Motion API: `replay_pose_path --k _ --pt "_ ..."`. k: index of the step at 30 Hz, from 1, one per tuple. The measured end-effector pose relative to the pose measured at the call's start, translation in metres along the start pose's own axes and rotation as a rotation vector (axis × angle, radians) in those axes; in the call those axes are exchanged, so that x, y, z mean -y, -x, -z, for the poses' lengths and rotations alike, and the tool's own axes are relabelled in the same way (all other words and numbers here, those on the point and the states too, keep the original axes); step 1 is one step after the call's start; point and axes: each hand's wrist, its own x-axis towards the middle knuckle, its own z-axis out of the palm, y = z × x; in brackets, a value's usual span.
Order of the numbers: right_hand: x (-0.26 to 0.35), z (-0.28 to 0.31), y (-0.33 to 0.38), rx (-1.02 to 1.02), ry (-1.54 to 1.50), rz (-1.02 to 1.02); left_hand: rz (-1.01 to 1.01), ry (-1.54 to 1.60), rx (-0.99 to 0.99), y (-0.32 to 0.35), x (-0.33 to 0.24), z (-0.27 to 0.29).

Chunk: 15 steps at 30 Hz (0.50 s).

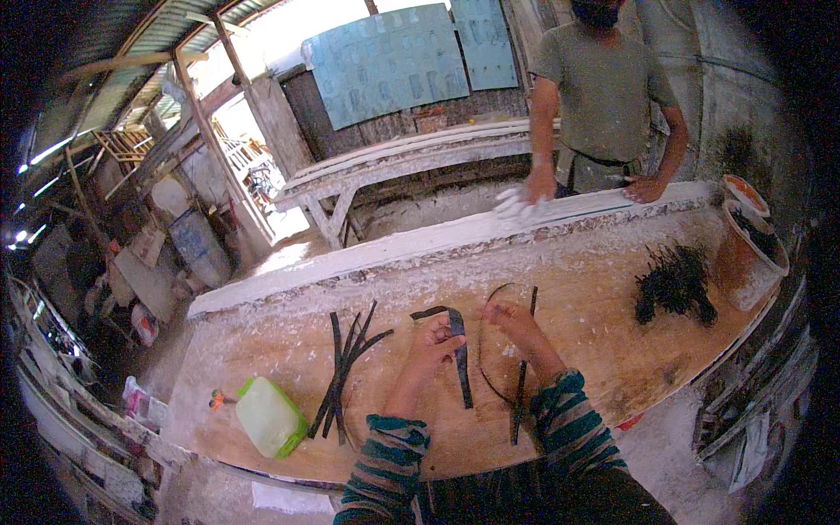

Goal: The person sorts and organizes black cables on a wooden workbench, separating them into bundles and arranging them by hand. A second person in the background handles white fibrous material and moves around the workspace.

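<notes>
My left hand (435,343) is closed on a flat black strip (462,376), which bends over the fingers and hangs down toward the tabletop. Just right of it, my right hand (514,322) pinches a thin, dark cord-like strip (483,363) that curves down in a loop. Another straight black strip (517,407) lies partly beneath my right wrist. To the left, several black strips (337,385) rest crossed over one another on the wooden tabletop (577,385). Both forearms wear striped sleeves.
A translucent container with green edges (271,418) lies at the left, beside a small orange item (217,401). At the right are a tangled black bundle (674,284) and a whitened bucket (751,254). Across the table, a person (604,96) works along a white-coated ledge (376,254).
</notes>
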Motion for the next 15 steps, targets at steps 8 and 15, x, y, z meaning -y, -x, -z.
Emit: replay_pose_path --k 8,15 --pt "-0.002 -0.02 0.008 0.202 0.077 0.186 -0.056 0.01 0.021 -0.001 -0.003 -0.006" --pt "0.008 -0.023 0.015 0.11 0.067 0.185 -0.092 -0.022 0.066 -0.003 -0.002 -0.006"
